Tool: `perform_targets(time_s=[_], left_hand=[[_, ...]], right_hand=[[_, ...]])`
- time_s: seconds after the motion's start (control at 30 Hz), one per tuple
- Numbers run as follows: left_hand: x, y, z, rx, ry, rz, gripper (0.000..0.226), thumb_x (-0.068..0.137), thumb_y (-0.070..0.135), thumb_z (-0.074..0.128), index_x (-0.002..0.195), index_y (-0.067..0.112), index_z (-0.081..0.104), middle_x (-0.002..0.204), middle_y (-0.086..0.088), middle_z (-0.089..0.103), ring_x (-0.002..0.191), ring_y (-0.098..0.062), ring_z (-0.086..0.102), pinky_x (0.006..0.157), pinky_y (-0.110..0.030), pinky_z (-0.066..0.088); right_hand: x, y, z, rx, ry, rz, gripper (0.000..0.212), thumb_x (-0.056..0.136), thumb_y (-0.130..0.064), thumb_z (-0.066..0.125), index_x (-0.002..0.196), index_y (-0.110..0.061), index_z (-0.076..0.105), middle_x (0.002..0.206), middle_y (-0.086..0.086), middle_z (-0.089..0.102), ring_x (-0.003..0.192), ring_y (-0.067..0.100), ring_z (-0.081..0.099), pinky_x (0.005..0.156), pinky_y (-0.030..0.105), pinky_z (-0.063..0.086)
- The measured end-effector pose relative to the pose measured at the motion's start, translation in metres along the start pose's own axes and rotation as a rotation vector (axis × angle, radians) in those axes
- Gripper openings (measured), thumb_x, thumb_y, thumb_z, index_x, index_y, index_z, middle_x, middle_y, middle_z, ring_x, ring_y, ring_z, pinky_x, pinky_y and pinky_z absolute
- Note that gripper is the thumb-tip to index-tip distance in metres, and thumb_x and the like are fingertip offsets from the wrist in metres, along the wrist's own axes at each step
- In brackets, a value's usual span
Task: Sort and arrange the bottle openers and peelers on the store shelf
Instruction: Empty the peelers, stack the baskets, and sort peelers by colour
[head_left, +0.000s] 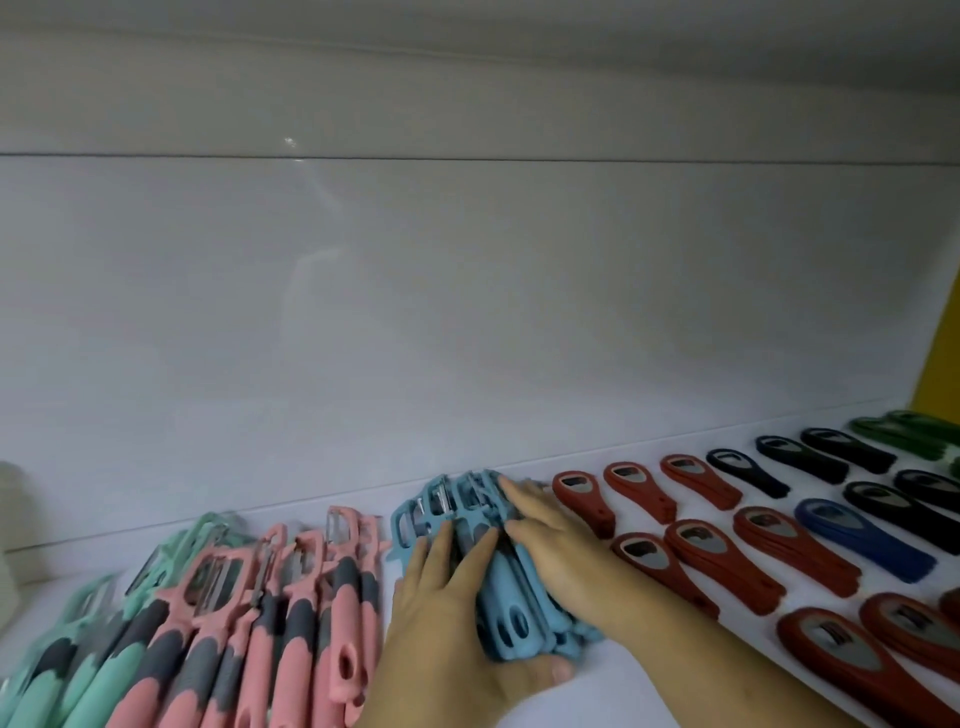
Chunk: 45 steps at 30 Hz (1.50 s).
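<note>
Shelf (623, 696): white store shelf, seen from above its front edge.
Back wall (467, 312): plain glossy white panel; yellow panel (940, 353) at far right.
Blue peelers (511, 618): stacked at mid-shelf, between both hands.
Left grip (457, 613): fingers lie over the stack, thumb hooked round its near end.
Right grip (550, 535): fingers straight, pressed on the stack's right side.
Pink peelers (291, 623): row just left of the blue.
Mint peelers (88, 660): far left.
Red bottle openers (727, 556): rows right of the hands.
Dark bottle openers (831, 457): farther right.
Green bottle openers (909, 436): by the yellow panel.
</note>
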<state>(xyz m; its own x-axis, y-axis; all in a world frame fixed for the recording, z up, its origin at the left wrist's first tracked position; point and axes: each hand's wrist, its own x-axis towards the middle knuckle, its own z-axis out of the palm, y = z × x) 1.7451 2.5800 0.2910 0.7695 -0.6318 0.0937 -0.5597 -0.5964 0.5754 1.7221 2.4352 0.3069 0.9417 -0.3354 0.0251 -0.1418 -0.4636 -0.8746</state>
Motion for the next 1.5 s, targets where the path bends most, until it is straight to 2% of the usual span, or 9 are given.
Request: perform_targets(time_s=[0.1, 0.43, 0.57, 0.73, 0.97, 1.2, 1.3, 1.37, 1.5], left_hand=[[-0.002, 0.003, -0.003, 0.014, 0.025, -0.050, 0.153, 0.002, 0.101, 0.022, 0.145, 0.049, 0.003, 0.156, 0.012, -0.018, 0.145, -0.018, -0.016, 0.117, -0.038, 0.000], [-0.007, 0.008, -0.003, -0.144, -0.042, 0.034, 0.139, 0.020, 0.093, 0.053, 0.145, 0.048, 0.009, 0.152, 0.022, -0.015, 0.138, -0.007, -0.024, 0.117, -0.036, 0.000], [-0.008, 0.008, -0.002, -0.145, -0.053, 0.035, 0.135, 0.025, 0.096, 0.047, 0.146, 0.048, 0.007, 0.148, 0.022, -0.019, 0.132, -0.009, -0.033, 0.119, -0.041, -0.004], [-0.009, 0.007, -0.002, -0.083, -0.034, 0.034, 0.098, 0.070, 0.068, 0.064, 0.148, 0.044, 0.009, 0.157, 0.009, -0.017, 0.143, -0.017, -0.023, 0.119, -0.040, -0.005], [-0.013, 0.004, -0.004, -0.101, 0.007, 0.045, 0.093, 0.073, 0.064, 0.064, 0.148, 0.042, 0.014, 0.158, 0.008, -0.014, 0.145, -0.015, -0.018, 0.120, -0.039, 0.001], [-0.017, 0.002, -0.003, -0.123, 0.075, 0.057, 0.081, 0.078, 0.063, 0.058, 0.147, 0.041, 0.021, 0.158, 0.011, -0.002, 0.144, -0.008, -0.014, 0.117, -0.035, 0.003], [-0.017, 0.004, -0.005, -0.157, 0.141, 0.020, 0.064, 0.084, 0.061, 0.050, 0.141, 0.039, 0.032, 0.146, 0.019, 0.017, 0.141, -0.003, -0.001, 0.118, -0.036, 0.005], [-0.014, 0.005, -0.007, -0.244, 0.214, -0.018, 0.048, 0.085, 0.060, 0.047, 0.127, 0.038, 0.045, 0.130, 0.020, 0.036, 0.134, -0.006, 0.025, 0.117, -0.035, 0.019], [-0.010, 0.008, -0.010, -0.432, 0.273, -0.147, 0.023, 0.094, 0.041, 0.048, 0.114, 0.030, 0.052, 0.109, 0.016, 0.052, 0.107, -0.005, 0.052, 0.095, -0.020, 0.041]], right_hand=[[-0.001, -0.001, -0.003, 0.017, 0.084, 0.019, 0.054, 0.089, -0.027, 0.038, 0.142, -0.032, 0.037, 0.150, -0.004, 0.035, 0.137, 0.014, 0.033, 0.114, 0.039, 0.029], [-0.006, -0.004, -0.007, -0.032, 0.049, 0.084, 0.049, 0.093, -0.021, 0.042, 0.140, -0.032, 0.039, 0.137, -0.002, 0.047, 0.118, 0.015, 0.051, 0.101, 0.035, 0.045], [-0.007, -0.006, -0.010, -0.004, 0.084, 0.094, 0.036, 0.092, -0.021, 0.044, 0.125, -0.033, 0.045, 0.104, -0.008, 0.058, 0.094, 0.013, 0.060, 0.085, 0.035, 0.053], [-0.009, -0.006, -0.013, -0.023, 0.091, 0.097, 0.030, 0.092, -0.021, 0.048, 0.119, -0.034, 0.046, 0.100, -0.009, 0.059, 0.088, 0.012, 0.063, 0.082, 0.035, 0.055], [-0.006, -0.006, -0.011, -0.104, 0.147, 0.082, 0.039, 0.091, -0.023, 0.052, 0.130, -0.026, 0.047, 0.115, -0.002, 0.058, 0.093, 0.013, 0.059, 0.082, 0.031, 0.051], [-0.005, -0.005, -0.011, -0.115, 0.172, 0.038, 0.036, 0.093, -0.024, 0.051, 0.129, -0.023, 0.049, 0.096, -0.011, 0.053, 0.080, 0.002, 0.054, 0.068, 0.023, 0.046], [-0.006, -0.004, -0.010, -0.111, 0.153, 0.043, 0.039, 0.092, -0.029, 0.053, 0.130, -0.025, 0.048, 0.118, -0.004, 0.057, 0.094, 0.009, 0.058, 0.084, 0.029, 0.049], [-0.007, -0.003, -0.009, -0.120, 0.141, 0.045, 0.040, 0.091, -0.030, 0.055, 0.130, -0.026, 0.049, 0.123, -0.001, 0.057, 0.101, 0.013, 0.058, 0.088, 0.030, 0.049], [-0.006, -0.003, -0.008, -0.094, 0.138, 0.052, 0.040, 0.089, -0.031, 0.058, 0.128, -0.026, 0.050, 0.116, -0.002, 0.058, 0.096, 0.012, 0.059, 0.085, 0.030, 0.049]])
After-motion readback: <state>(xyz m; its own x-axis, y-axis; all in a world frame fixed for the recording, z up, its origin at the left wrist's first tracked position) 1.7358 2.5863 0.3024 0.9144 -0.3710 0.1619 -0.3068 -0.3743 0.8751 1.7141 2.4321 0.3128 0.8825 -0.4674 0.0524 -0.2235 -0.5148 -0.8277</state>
